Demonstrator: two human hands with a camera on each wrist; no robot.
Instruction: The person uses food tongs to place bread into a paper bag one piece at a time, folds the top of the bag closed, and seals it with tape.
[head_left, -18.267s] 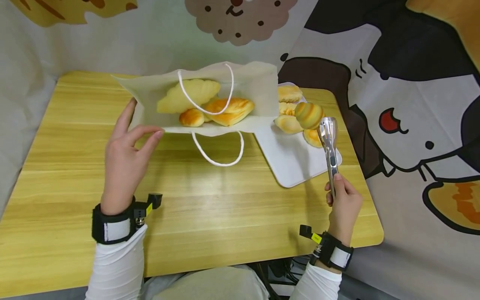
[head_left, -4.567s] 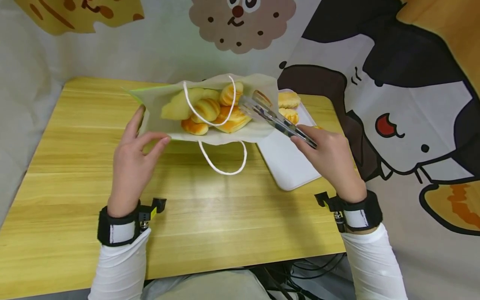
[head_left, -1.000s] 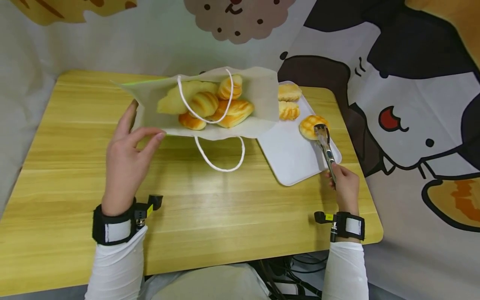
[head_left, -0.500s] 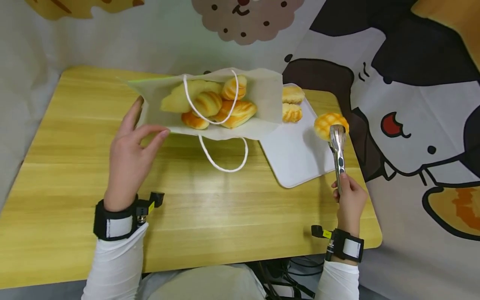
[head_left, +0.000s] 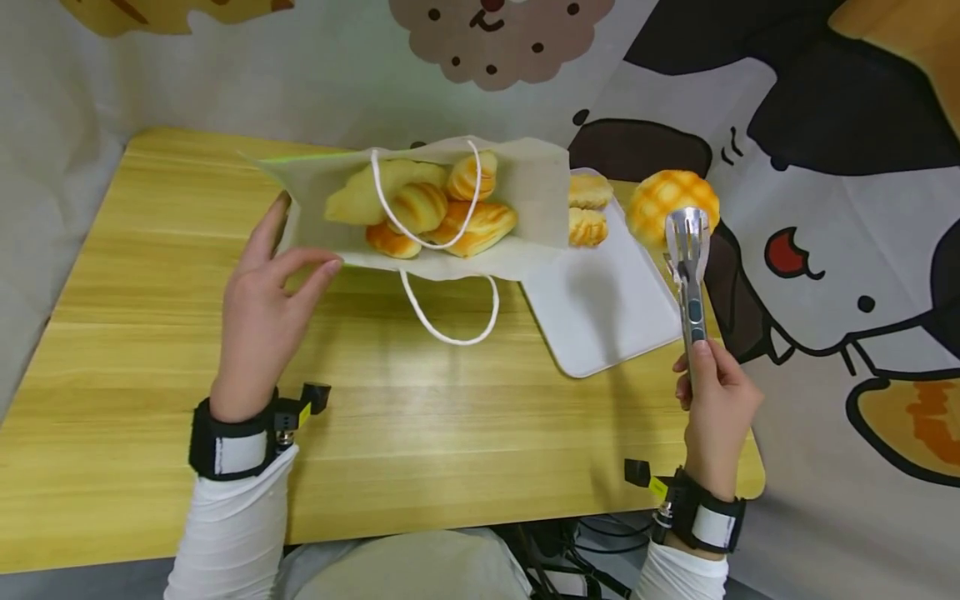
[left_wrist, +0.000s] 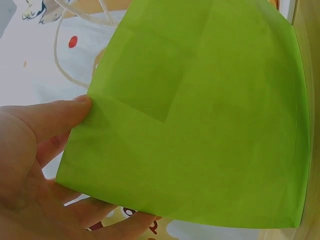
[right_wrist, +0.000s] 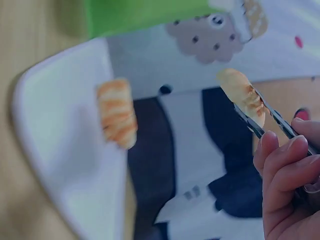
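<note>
My left hand (head_left: 258, 325) holds the left edge of a green paper bag (left_wrist: 200, 125), its thumb at one corner and other fingers along the side. The bag's mouth faces up, showing its pale inside (head_left: 528, 192) and several breads, among them a pale croissant (head_left: 360, 193) and a striped roll (head_left: 416, 207). My right hand (head_left: 720, 408) grips metal tongs (head_left: 693, 283). The tongs pinch a round bun with a crosshatched top (head_left: 667, 200), raised beyond the tray's right edge. In the right wrist view, the bun (right_wrist: 237, 92) is seen edge-on between the tong arms.
To the right of the bag, a white tray (head_left: 611, 308) bears two breads (head_left: 587, 227), partly hidden by the bag. White rope handles (head_left: 457, 340) stick out from the bag's rim. A cartoon-printed cloth (head_left: 360, 83) stands behind the wooden table (head_left: 420, 450).
Earlier, two rolls joined the breads in the bag. Over the last second the tongs have lifted the crosshatched bun off the tray, up and rightward. My left hand stays at the bag.
</note>
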